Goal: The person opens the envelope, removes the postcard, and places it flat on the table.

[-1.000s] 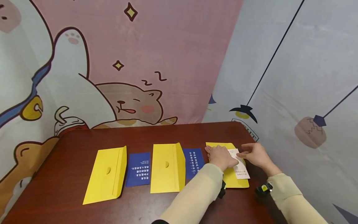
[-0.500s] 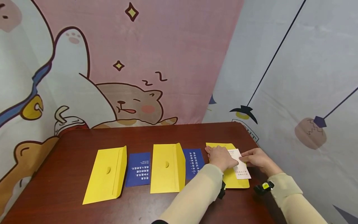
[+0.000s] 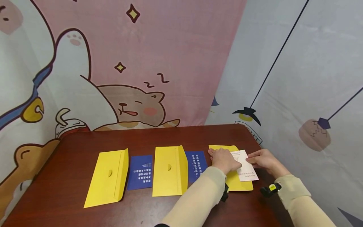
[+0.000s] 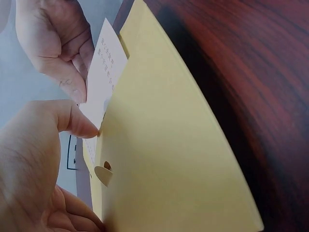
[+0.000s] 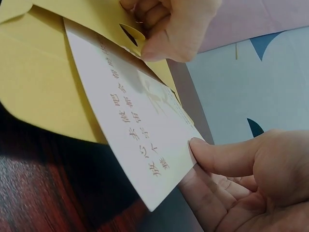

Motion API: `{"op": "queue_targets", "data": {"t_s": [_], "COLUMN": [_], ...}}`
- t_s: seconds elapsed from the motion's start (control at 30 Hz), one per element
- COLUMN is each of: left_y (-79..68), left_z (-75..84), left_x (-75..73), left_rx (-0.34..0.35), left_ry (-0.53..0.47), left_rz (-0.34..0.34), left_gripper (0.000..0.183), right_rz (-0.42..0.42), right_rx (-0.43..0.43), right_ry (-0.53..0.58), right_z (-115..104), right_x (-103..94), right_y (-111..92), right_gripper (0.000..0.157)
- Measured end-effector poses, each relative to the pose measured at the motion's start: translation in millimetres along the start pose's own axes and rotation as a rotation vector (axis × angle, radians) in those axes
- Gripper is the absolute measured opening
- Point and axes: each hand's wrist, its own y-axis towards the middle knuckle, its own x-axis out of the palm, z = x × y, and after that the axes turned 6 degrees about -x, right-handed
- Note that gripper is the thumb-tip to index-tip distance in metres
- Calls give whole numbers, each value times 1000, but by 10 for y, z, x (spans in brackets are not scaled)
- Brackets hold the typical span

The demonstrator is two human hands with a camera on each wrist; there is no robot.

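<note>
At the table's right end lies a yellow envelope (image 3: 234, 180), flap open to the right. My left hand (image 3: 223, 160) grips its edge, the thumb at the mouth beside a small half-round tab (image 4: 103, 175). A white card (image 3: 247, 170) with printed characters sticks out of the mouth; its left part is hidden inside. Thumb and fingers of my right hand (image 3: 265, 160) pinch the card's outer edge. In the right wrist view the card (image 5: 125, 116) slants up off the envelope's flap (image 5: 43, 82), and the right hand (image 5: 251, 179) holds its edge.
Left of the hands lie a blue card (image 3: 195, 164), a second yellow envelope (image 3: 165, 173), another blue card (image 3: 140, 173) and a third yellow envelope (image 3: 105, 176). All rest on the dark red-brown table (image 3: 136, 208). A cartoon-printed cloth (image 3: 184, 63) hangs behind.
My right hand came down to the white card, took its edge and drew it rightward, so more of it shows outside the envelope. The left hand has stayed in place.
</note>
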Motion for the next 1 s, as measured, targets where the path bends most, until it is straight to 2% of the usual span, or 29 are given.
{"op": "queue_targets", "data": {"t_s": [0.37, 0.63, 1.0], "left_y": [25, -13, -29], "left_z": [12, 6, 0], "left_x": [10, -30, -34], "left_rx": [-3, -14, -4], "left_ry": [25, 11, -10], "left_rz": [-11, -7, -3], "left_gripper": [68, 68, 60], "right_rz": [4, 20, 34], "right_rx": [10, 5, 24], "right_ry": [-29, -71, -103], "right_z": [-23, -8, 48], "right_x": [-103, -154, -240], "right_y": [-13, 3, -7], "right_gripper": [39, 38, 43]}}
